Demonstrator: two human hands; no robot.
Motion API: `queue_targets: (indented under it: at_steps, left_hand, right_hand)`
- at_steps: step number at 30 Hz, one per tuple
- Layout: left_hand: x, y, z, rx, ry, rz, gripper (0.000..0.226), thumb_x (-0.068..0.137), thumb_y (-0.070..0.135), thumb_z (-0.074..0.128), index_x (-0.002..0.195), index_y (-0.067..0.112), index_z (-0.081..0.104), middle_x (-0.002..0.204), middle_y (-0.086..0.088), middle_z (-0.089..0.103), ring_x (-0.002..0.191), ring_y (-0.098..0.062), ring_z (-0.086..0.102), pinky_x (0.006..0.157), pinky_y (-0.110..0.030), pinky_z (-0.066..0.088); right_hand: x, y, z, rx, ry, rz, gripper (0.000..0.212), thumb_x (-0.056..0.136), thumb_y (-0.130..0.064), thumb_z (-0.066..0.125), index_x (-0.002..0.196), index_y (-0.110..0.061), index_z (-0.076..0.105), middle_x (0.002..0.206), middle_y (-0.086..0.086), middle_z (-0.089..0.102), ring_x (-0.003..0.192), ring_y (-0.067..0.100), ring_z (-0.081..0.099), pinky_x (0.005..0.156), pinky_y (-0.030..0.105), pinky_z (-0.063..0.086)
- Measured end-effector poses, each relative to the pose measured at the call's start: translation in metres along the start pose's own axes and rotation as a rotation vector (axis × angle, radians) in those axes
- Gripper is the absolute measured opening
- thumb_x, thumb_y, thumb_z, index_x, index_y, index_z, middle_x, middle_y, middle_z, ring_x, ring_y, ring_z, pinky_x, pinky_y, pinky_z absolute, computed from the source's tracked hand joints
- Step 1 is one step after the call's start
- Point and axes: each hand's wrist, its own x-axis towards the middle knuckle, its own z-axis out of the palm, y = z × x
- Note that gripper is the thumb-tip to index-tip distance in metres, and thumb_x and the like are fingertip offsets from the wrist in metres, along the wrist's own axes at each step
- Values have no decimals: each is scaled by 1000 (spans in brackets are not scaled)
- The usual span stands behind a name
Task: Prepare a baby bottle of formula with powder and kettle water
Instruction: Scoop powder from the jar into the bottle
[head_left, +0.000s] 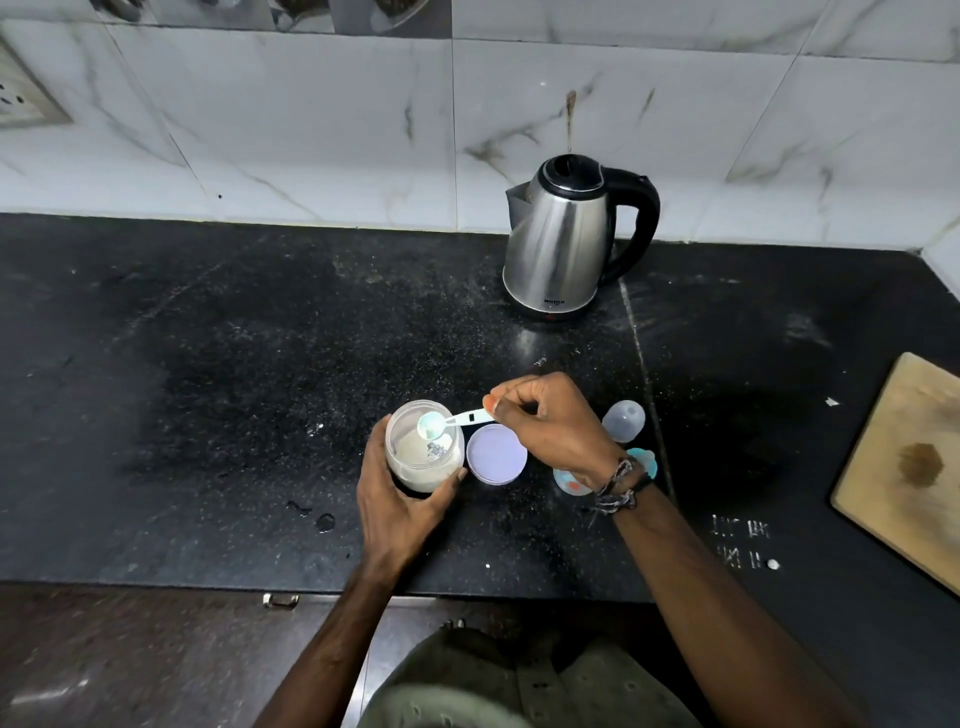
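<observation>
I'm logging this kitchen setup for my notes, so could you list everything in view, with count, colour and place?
Clear plastic jar of pale powder: one, see-through with off-white powder, front centre of the counter, open.
Small white plastic scoop: one, white, over the jar mouth.
Round lilac lid: one, lilac, flat on the counter right of the jar.
Steel electric kettle with black handle: one, silver and black, back of the counter by the wall.
Translucent bottle cap: one, clear, right of the lid.
Baby bottle parts: teal and clear, partly hidden behind the right wrist.
Wooden board: one, tan, right edge.
Black stone counter: one.
Left hand: grips the jar.
Right hand: pinches the scoop handle.
</observation>
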Motion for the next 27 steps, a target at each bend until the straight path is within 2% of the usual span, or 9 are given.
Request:
queue_targets:
  at_steps: [3,6,9,14,17,20,22,25,27]
  left_hand:
    - [0,-6,-2,17,-13,-21,91,65,43,92,141,19,50,134,4,64,124,-10,61,106,-36,51]
    - [1,-7,-2,22,-19,-24,90,65,42,92,141,19,50,134,6,64,123,-7,60,105,-29,49]
    - [1,-7,-1,39,-19,-41,91,65,39,93,143,20,49,135,7,63,124,-4,59,105,-27,49]
    - [0,-17,-1,76,7,-65,118,61,51,92,156,18,29,155,-5,46,143,-22,48,115,-53,42]
    - [1,-11,0,72,60,36,126,62,54,90,159,11,22,164,-8,32,153,-25,33,121,-57,33]
    - [4,7,4,79,92,168,123,66,52,88,159,8,21,166,-11,28,157,-32,24,124,-58,27]
    - [5,22,10,74,111,234,118,69,47,88,157,4,24,165,-12,30,157,-34,22,126,-55,25]
    - [5,42,24,60,122,303,109,72,44,86,153,0,30,161,-14,36,156,-35,23,126,-52,26]
    - [5,50,35,48,95,323,107,73,45,86,152,-3,33,160,-15,38,156,-34,24,125,-55,27]
  right_hand:
    - [-1,2,1,25,1,29,28,95,-18,66,74,-1,75,94,3,75,95,33,68,78,43,52]
    - [-2,3,1,24,-4,43,32,95,-19,66,64,-12,71,92,6,76,90,33,69,77,44,53]
    - [-1,8,3,35,-1,56,33,95,-21,66,71,0,73,94,17,75,78,28,65,76,46,53]
    - [-2,13,1,67,15,69,29,95,-24,66,79,-3,76,100,28,71,84,35,69,82,50,54]
    - [-3,12,-5,98,34,73,22,96,-25,67,80,-14,77,104,30,69,95,40,69,83,50,56]
    - [-7,10,-14,148,57,56,14,96,-24,66,86,-22,77,102,23,74,76,10,64,74,34,53]
    - [-10,11,-23,175,75,69,11,96,-24,67,91,-20,77,104,17,75,75,2,60,73,30,54]
    - [-17,17,-39,195,113,98,13,96,-25,67,97,-17,77,109,27,71,82,17,67,78,44,57]
    - [-22,22,-51,221,147,125,11,95,-25,67,96,-20,76,107,25,71,82,17,68,76,41,58]
